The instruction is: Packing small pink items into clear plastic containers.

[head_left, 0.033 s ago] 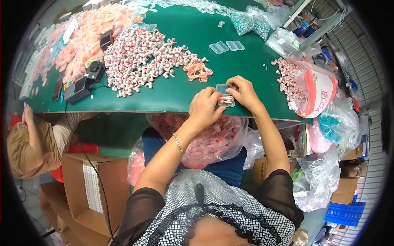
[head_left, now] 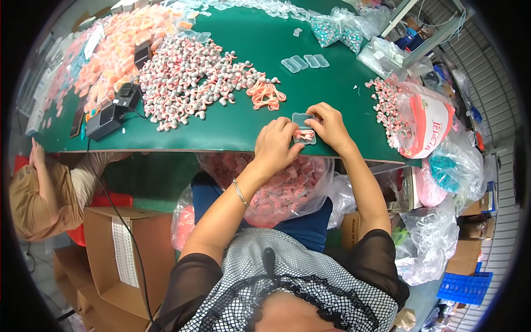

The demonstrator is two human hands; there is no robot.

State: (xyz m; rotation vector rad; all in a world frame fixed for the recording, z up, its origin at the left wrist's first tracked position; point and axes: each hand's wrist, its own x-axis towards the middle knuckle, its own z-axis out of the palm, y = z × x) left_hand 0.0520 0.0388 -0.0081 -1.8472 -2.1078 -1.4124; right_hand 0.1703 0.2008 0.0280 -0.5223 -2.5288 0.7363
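Note:
Close to the near edge of the green table, a small clear plastic case (head_left: 305,138) lies with its lid raised on the far side. Pink and pale pieces rest inside it. My left hand (head_left: 275,141) grips the case's left side with thumb and fingers. On the right, my right hand (head_left: 327,125) pinches the lid between thumb and fingers. Just beyond my left hand sits a small heap of orange-pink cords (head_left: 266,96). To its left spreads a large pile of grey-and-pink curled pieces (head_left: 191,77).
Several clear cases (head_left: 305,62) lie farther back. At right, a red-and-white bag (head_left: 428,119) spills small pink pieces. Black devices (head_left: 108,120) stand at left with a cable hanging down. A bag of pink pieces (head_left: 287,191) is at my lap; cardboard boxes (head_left: 160,243) and a seated person (head_left: 41,193) are left.

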